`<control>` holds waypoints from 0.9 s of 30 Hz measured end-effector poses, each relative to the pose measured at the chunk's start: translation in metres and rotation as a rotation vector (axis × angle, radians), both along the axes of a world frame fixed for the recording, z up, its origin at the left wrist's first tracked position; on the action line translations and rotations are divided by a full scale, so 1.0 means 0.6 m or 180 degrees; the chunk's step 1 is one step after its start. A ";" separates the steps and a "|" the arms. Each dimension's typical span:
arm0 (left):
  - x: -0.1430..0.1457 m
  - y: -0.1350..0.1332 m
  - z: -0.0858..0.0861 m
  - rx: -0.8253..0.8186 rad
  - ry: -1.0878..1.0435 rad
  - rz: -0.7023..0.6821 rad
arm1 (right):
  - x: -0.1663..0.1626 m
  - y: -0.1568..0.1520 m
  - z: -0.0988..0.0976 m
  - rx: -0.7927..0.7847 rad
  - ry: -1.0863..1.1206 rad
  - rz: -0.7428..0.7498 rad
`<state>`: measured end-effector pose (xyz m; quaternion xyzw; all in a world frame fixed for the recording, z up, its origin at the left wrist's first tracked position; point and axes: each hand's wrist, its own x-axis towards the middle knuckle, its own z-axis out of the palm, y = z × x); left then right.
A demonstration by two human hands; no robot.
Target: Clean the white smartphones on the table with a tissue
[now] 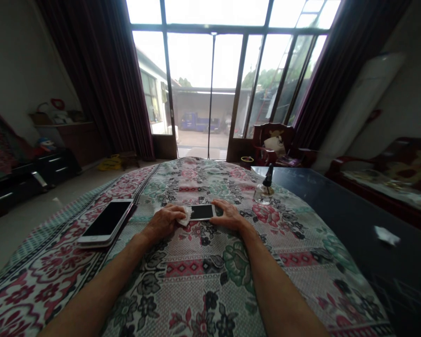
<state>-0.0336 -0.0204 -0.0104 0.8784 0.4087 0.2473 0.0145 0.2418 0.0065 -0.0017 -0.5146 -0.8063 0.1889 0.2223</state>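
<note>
A small white-framed smartphone [202, 212] with a dark screen lies sideways on the flowered tablecloth [196, 243], in front of me. My right hand [227, 215] grips its right end between thumb and fingers. At its left end, my left hand [165, 220] is closed on a crumpled white tissue [186, 216], which touches the phone's edge. Left of my hands rests a larger white phone or tablet [107, 221], apparently on top of other flat devices. A clear glass spray bottle [264, 193] with a black nozzle stands to the right, beyond my right hand.
A dark table [312, 187] adjoins on the right, with another crumpled white tissue [387, 235] on it. Past the far table edge are a wooden chair [273, 140] and large glass doors [203, 93] between dark curtains. A wooden sofa [400, 173] stands at the far right.
</note>
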 end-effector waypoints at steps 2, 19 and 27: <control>-0.001 -0.001 0.000 -0.0002 -0.0029 0.0013 | 0.000 -0.001 0.000 -0.0003 0.0019 0.0015; 0.122 0.054 0.022 -0.0121 0.0365 -0.0455 | 0.003 0.009 -0.014 0.0112 0.0086 0.0079; 0.054 0.047 0.025 -0.0647 -0.0178 -0.0305 | 0.002 -0.002 0.005 -0.0064 0.0060 0.0073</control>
